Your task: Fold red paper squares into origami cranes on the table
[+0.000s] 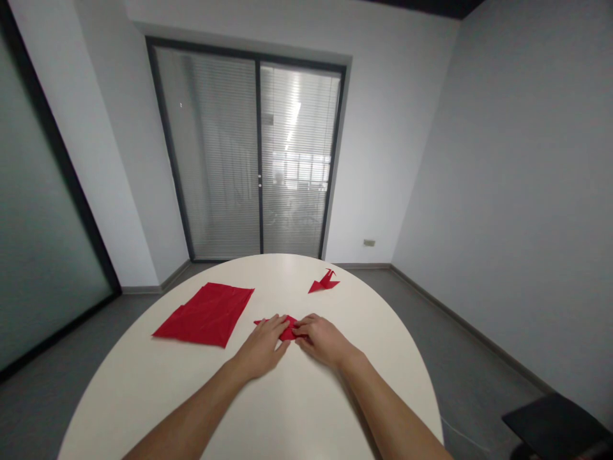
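Between my hands a small piece of folded red paper (288,331) lies on the round table. My left hand (262,348) rests on its left part with the fingers stretched out over it, and a red tip pokes out past those fingers. On the right side, my right hand (323,338) has its fingers curled and pressed together on the paper's edge. Parts of the paper are hidden under both hands. Beyond my right hand stands a folded red paper crane (326,282). To the left lie red paper sheets (205,316), creased and overlapping.
The round cream table (282,409) fills the lower middle of the view. A black chair (560,418) shows at the lower right. Behind the table is a glass partition with blinds (220,160), and a pale wall (517,191) runs along the right.
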### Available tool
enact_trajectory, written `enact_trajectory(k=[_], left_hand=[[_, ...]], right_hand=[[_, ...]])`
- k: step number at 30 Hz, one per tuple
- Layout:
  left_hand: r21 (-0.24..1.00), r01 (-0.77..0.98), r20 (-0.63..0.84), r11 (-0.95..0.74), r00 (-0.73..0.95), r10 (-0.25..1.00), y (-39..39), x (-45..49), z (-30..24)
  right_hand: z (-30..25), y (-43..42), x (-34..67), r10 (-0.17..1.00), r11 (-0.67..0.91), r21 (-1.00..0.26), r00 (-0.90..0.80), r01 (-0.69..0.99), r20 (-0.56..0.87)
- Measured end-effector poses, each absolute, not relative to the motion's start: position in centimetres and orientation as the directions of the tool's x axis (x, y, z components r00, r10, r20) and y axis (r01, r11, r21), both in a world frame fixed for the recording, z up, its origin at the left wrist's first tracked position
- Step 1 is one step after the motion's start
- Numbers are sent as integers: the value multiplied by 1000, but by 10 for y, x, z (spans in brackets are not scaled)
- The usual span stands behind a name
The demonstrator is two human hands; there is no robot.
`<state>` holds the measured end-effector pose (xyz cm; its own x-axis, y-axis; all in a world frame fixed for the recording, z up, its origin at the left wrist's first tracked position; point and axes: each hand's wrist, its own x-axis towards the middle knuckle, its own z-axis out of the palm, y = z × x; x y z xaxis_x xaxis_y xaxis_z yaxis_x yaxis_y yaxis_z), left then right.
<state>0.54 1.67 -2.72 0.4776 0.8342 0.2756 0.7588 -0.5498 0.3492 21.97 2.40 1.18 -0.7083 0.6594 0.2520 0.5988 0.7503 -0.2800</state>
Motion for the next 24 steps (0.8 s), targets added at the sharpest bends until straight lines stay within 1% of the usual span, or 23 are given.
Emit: enact_trajectory(k=[3, 6, 13, 18, 24], left_hand=[[397, 741, 318, -542, 443, 838, 13, 7, -19], [423, 732, 330, -533, 424, 844, 9, 8, -9], [433, 741, 319, -513, 407, 856, 9, 7, -3], [434, 782, 296, -448, 346, 890, 13, 9, -6], [441, 796, 294, -414, 307, 905, 18, 11, -12]], right_hand=[[10, 26, 221, 693, 721, -286, -669, 631, 270], [9, 26, 222, 705, 709, -304, -656, 637, 268], [18, 24, 222, 760, 650, -314, -604, 692, 242], [18, 23, 221, 762, 647, -315, -591, 694, 264], [13, 27, 224, 779, 626, -342, -570, 700, 261]])
